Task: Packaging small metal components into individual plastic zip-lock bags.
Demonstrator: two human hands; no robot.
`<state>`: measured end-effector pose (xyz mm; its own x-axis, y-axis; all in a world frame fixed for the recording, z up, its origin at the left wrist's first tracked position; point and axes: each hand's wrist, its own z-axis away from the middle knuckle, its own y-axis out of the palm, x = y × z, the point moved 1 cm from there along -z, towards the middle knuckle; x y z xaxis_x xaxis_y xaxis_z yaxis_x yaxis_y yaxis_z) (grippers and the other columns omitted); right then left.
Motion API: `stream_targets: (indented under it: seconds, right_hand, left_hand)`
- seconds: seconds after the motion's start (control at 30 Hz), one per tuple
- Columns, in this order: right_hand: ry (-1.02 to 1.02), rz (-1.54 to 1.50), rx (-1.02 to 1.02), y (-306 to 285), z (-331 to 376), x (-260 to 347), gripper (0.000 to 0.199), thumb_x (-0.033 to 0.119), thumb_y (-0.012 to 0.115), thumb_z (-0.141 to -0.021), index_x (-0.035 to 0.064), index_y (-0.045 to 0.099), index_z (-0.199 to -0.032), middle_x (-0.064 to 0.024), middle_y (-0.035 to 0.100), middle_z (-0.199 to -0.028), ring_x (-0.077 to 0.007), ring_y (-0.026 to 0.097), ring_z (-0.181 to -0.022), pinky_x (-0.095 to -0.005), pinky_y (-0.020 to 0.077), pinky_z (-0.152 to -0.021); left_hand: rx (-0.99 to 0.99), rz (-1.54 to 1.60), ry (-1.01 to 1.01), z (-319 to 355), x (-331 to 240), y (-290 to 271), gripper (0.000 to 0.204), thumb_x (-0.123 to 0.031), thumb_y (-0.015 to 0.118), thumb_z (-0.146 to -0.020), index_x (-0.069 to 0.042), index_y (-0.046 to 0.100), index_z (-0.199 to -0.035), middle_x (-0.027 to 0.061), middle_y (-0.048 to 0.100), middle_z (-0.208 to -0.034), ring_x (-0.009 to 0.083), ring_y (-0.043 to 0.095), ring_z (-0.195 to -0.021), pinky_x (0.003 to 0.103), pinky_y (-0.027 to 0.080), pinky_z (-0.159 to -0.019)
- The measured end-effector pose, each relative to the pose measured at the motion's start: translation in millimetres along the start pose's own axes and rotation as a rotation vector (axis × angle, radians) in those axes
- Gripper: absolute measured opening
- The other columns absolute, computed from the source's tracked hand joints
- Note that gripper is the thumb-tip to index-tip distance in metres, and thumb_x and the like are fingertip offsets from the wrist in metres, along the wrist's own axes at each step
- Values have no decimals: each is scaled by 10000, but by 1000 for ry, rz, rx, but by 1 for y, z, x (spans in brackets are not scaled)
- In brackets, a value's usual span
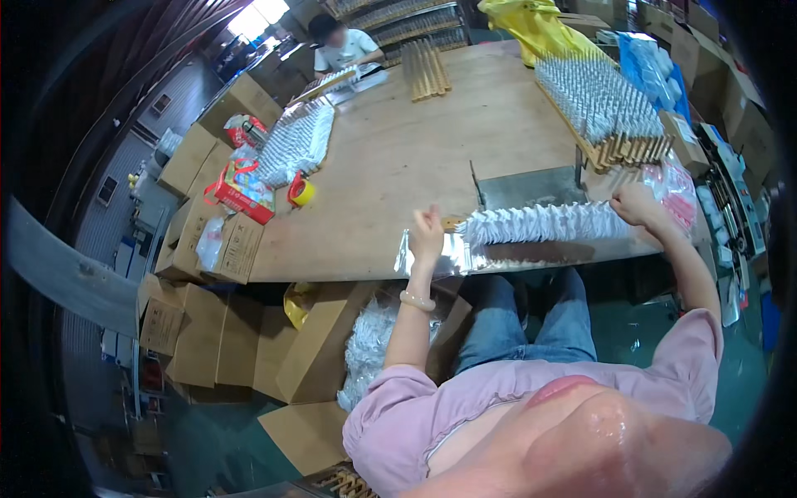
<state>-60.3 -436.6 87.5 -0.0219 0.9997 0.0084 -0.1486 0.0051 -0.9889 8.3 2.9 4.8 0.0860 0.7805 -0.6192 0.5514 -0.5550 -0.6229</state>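
Note:
A long wooden strip lined with bunched white pieces lies along the near edge of the table. My left hand, with a pale bangle on the wrist, is raised just beyond the strip's bare wooden left end. Its fingers are curled in; what they hold, if anything, is too small to make out. At the strip's other end my right hand is closed like a fist, and its grip is hidden. Shiny clear plastic film lies beneath the left end. Behind the strip is a dark flat plate between two thin upright rods.
Racks of upright white-tipped pins stand far right, beside a yellow bag. More white rows, a yellow tape roll and a red box sit left. A co-worker sits at the far edge. Open cartons stand below.

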Motion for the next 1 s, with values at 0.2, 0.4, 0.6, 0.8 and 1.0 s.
stream_targets:
  seconds: [0.2, 0.4, 0.6, 0.8, 1.0]
  right_hand:
    - [-1, 38, -338, 27, 39, 5, 263, 292, 515, -876, 67, 617, -784, -187, 606, -732, -393, 601, -686, -474, 477, -637]
    - [11, -19, -593, 63, 62, 4, 195, 225, 534, -909, 54, 572, -823, -185, 556, -782, -380, 581, -688, -456, 457, -599]
    - [-51, -93, -911, 86, 51, -6, 182, 221, 563, -901, 62, 558, -812, -158, 530, -774, -355, 570, -651, -445, 457, -575]
    - [2, -212, -832, 93, 42, -14, 187, 243, 548, -912, 74, 564, -833, -151, 537, -797, -360, 569, -673, -449, 456, -586]
    - [22, -260, -703, 70, 21, -15, 199, 259, 527, -930, 73, 565, -871, -156, 542, -829, -379, 564, -739, -453, 439, -605]
  left_hand:
    - [593, 227, -95, 38, -25, 14, 484, -454, 487, -921, -15, 686, -876, 62, 581, -544, 129, 540, -505, 292, 414, -518]
    - [456, 375, -220, 70, -37, 9, 436, -337, 460, -955, 12, 677, -812, 60, 588, -543, 138, 572, -523, 306, 426, -516]
    - [102, 967, -317, 98, -55, 19, 320, -213, 490, -957, 38, 654, -844, 6, 521, -537, 60, 485, -497, 218, 355, -471]
    - [143, 748, -230, 99, -55, 12, 313, -207, 477, -965, 37, 651, -875, -1, 515, -544, 50, 468, -486, 206, 349, -455]
    - [151, 727, -231, 72, -61, 8, 321, -220, 478, -966, 43, 648, -895, 0, 520, -549, 51, 456, -476, 203, 359, -454]
